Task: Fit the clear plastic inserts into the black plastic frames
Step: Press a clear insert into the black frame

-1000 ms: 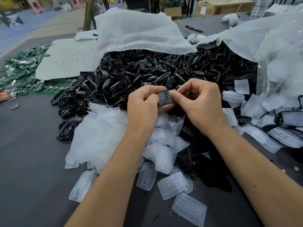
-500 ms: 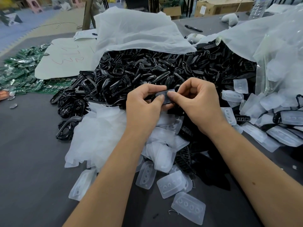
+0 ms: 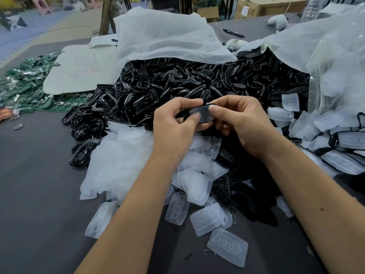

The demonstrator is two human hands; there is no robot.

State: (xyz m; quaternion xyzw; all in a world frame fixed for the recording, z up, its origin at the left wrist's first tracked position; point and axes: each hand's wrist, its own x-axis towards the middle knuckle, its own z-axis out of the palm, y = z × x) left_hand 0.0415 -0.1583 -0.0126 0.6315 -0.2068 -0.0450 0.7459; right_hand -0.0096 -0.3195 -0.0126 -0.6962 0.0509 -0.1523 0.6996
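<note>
- Right now I hold one clear insert (image 3: 201, 113) in a black frame (image 3: 207, 105) between both my hands, up over the middle of the table; the frame shows only as a thin dark edge around it
- my left hand (image 3: 173, 123) pinches the left end, with the thumb pressed on top of the clear piece; my right hand (image 3: 241, 121) pinches the right end, thumb on top too
- just behind my hands is a big pile of black frames (image 3: 177, 84) spilling out of a white bag (image 3: 164, 36)
- under and in front of my hands lie loose clear inserts (image 3: 207, 220) on the grey table (image 3: 39, 184); more sit to the right beside a clear plastic bag (image 3: 335, 66)
- some finished pieces (image 3: 349, 141), clear inside black, lie at the far right
- green boards (image 3: 25, 84) are far off to the left; a white paper sheet (image 3: 79, 72) lies near them
</note>
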